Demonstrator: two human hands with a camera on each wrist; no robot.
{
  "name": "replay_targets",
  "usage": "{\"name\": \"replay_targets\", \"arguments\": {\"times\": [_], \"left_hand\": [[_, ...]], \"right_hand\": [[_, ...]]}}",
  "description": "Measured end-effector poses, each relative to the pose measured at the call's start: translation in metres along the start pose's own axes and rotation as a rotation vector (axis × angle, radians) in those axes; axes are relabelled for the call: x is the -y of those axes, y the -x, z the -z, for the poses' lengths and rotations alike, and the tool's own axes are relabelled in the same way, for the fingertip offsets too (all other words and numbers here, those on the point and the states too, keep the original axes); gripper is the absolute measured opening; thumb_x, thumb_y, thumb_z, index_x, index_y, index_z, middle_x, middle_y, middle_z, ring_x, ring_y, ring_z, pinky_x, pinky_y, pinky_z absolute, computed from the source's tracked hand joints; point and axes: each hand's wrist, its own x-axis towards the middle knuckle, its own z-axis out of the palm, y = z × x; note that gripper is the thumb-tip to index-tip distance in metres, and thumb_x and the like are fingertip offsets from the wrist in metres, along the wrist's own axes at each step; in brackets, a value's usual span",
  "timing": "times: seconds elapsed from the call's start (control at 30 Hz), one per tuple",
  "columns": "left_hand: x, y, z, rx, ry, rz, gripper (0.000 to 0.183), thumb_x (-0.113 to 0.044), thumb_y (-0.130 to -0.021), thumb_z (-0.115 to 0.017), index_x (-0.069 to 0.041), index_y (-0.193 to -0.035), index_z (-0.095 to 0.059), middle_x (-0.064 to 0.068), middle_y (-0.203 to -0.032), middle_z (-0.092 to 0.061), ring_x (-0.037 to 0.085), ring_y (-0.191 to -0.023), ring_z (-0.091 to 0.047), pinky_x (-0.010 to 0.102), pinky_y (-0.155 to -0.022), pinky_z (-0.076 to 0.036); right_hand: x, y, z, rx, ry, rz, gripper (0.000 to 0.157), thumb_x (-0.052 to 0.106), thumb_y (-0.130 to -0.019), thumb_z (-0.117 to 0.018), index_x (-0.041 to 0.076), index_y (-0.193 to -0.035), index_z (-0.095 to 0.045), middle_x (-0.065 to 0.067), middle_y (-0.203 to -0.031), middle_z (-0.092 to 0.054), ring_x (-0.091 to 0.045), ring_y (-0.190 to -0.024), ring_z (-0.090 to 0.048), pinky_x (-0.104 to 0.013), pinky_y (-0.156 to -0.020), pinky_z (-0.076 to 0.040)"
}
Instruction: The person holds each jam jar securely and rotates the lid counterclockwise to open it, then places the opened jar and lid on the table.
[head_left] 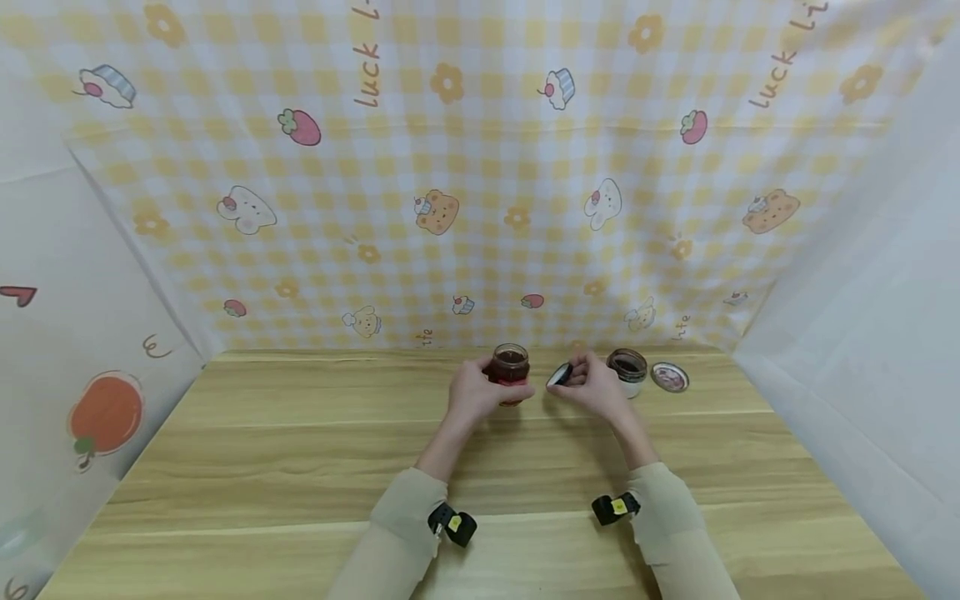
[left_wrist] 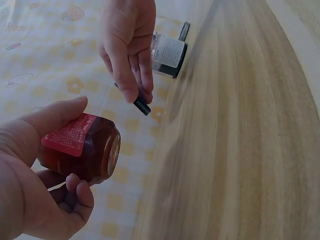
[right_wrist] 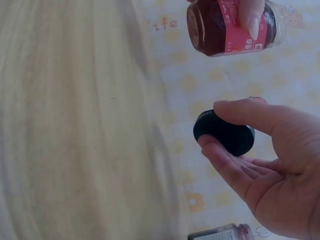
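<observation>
My left hand grips a glass jar with dark red contents and a red label. The jar has no lid on and its mouth faces up; its bare base shows in the left wrist view, off the table. To the right of it, my right hand pinches a black lid between thumb and fingers. That lid is tilted, its pale inner side turned towards the jar, with a gap between the two. Behind the right hand stands a second uncovered jar, partly hidden, with dark contents and a white label.
A loose round lid lies on the wooden table to the right of the second jar. A yellow checked cloth hangs along the table's back edge, and pale cloths hang at the sides.
</observation>
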Motion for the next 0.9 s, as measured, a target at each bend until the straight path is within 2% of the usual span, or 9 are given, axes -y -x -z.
{"name": "replay_targets", "arguments": {"times": [0.23,0.43,0.6,0.9], "left_hand": [[0.006,-0.005,-0.009,-0.005,-0.034,0.028,0.065,-0.03,-0.066,-0.096,-0.005,-0.12,-0.07,0.01,-0.11,-0.07,0.028,-0.103,-0.063,0.044,-0.088,-0.052],[0.007,-0.006,-0.015,0.012,-0.013,0.047,0.063,-0.027,-0.068,-0.096,-0.004,-0.121,-0.07,0.011,-0.111,-0.07,0.028,-0.102,-0.064,0.044,-0.087,-0.053],[0.01,-0.007,-0.02,0.0,0.001,0.07,0.063,-0.026,-0.067,-0.096,-0.005,-0.119,-0.071,0.011,-0.111,-0.07,0.029,-0.103,-0.064,0.044,-0.087,-0.053],[0.018,-0.01,-0.027,-0.005,-0.017,0.084,0.06,-0.024,-0.068,-0.096,-0.003,-0.119,-0.071,0.012,-0.111,-0.071,0.03,-0.104,-0.064,0.044,-0.086,-0.053]], "right_hand": [[-0.009,-0.003,-0.005,-0.001,0.022,-0.045,0.051,0.02,-0.083,-0.084,-0.003,-0.117,-0.053,-0.019,-0.108,-0.066,-0.032,-0.102,-0.065,-0.045,-0.088,-0.052],[-0.015,-0.003,-0.006,-0.003,0.04,-0.046,0.052,0.019,-0.083,-0.084,-0.006,-0.117,-0.054,-0.021,-0.107,-0.066,-0.034,-0.1,-0.064,-0.046,-0.088,-0.052],[-0.018,-0.003,-0.006,-0.007,0.052,-0.06,0.053,0.021,-0.083,-0.084,-0.005,-0.118,-0.054,-0.019,-0.108,-0.064,-0.031,-0.1,-0.062,-0.045,-0.087,-0.051],[-0.022,-0.003,-0.006,-0.03,0.151,-0.098,0.047,0.025,-0.081,-0.086,-0.002,-0.105,-0.055,-0.012,-0.09,-0.06,-0.024,-0.078,-0.055,-0.034,-0.066,-0.045]]}}
